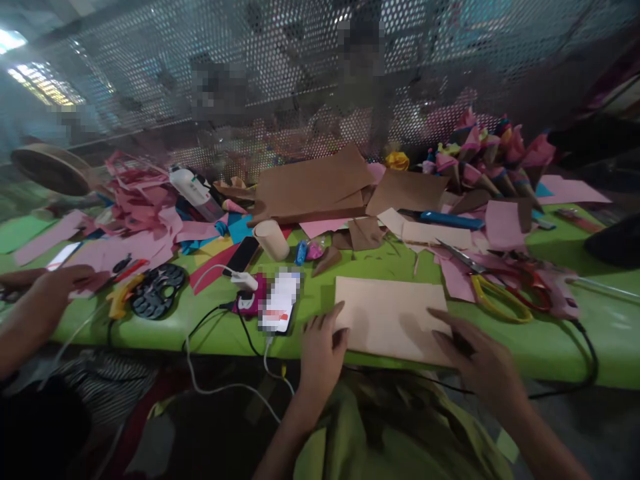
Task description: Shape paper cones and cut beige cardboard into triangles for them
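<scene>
Nearest, this side of the tan paper sheet [395, 317]: olive clothing [400, 427] on the lap. The sheet lies flat at the near edge of the green table [615, 347]. Left hand [323, 347] at the sheet's left edge, fingers touching; right hand [470, 350] at its right edge, fingers spread. Hands well apart from each other, the sheet between them; can't tell if either thumb pinches underneath.

Risk: uneven pressure from the two hands could skew or crease the sheet. Black cord [595, 360] loops right of the sheet and passes below the right forearm; a snag there could drag the pink glue gun [557, 290], right of the sheet. If it's hot (can't tell), a stray touch might burn.

Left of the sheet: lit phone [283, 300] with a white cable [215, 390] hanging over the table edge; a left elbow catching it could pull the phone off. Farther left, a co-worker's hand [75, 287].

Right and slightly beyond the sheet: scissors [477, 268], blades apart, pointing away; reaching across carelessly could nick a finger. Beyond the sheet: blue cutter [450, 220] on paper scraps, a tan roll [271, 240] to the left that might roll if bumped, then brown cardboard [310, 187]. Beyond and right: pink-topped cones [493, 157], crushable if scraps get shoved back.
</scene>
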Motion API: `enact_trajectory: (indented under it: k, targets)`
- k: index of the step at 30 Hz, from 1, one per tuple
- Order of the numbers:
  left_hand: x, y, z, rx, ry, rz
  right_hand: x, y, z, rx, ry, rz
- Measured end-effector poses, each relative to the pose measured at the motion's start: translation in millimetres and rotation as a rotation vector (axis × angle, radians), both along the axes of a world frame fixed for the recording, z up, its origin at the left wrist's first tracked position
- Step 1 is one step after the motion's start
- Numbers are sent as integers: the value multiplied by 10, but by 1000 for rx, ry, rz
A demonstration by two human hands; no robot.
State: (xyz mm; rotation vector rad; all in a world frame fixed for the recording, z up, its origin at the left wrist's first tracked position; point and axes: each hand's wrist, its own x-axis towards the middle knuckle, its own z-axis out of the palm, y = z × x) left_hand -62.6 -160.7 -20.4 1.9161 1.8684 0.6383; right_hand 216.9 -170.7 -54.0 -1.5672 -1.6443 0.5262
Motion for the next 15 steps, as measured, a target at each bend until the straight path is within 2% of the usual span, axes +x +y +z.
enact_trajectory:
  k: [6,15]
  targets:
    - [33,-9,64,-89,162,-50,90,-34,-77,114,-225,96]
    - [46,31,-16,-32,221,-29,137,66,-43,15,-280,90]
